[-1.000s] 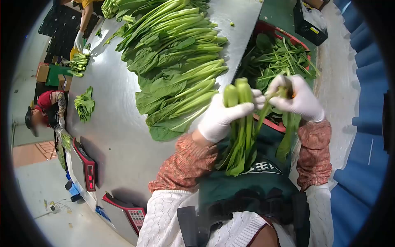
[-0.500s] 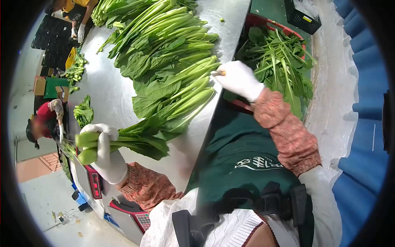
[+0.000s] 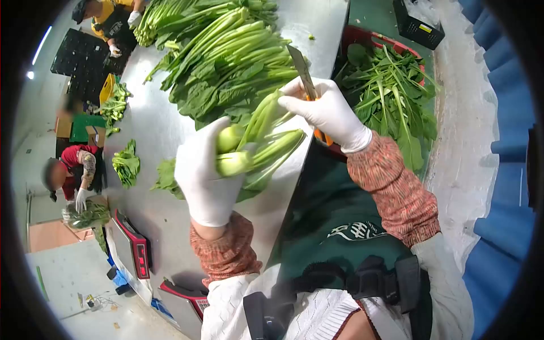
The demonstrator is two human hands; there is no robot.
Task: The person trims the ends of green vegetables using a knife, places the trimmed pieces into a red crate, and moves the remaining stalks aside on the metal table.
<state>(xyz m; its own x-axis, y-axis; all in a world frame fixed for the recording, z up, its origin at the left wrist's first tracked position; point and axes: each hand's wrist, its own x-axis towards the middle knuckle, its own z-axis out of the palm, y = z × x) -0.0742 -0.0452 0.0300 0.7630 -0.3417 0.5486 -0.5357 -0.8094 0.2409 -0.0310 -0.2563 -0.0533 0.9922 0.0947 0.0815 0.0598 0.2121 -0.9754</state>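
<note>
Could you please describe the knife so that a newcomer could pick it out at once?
Find the metal table piled with leafy greens. At the pile's right edge, the person's gloved right hand holds the knife. Its straight, dark grey blade and bit of orange handle set it apart from the green stalks beside it.

Looks like a vegetable-packing workshop. Has a long, shiny metal worktop [image 3: 164, 212] heaped with leafy green stalks [image 3: 241, 54], red-and-grey digital scales [image 3: 133, 243] at one edge, a red plastic tub [image 3: 417, 55] of loose greens [image 3: 391, 90] alongside, and black plastic crates [image 3: 72, 52] beyond. Also shows white-gloved people [image 3: 76, 167] in yellow and in red, across the worktop.
</note>
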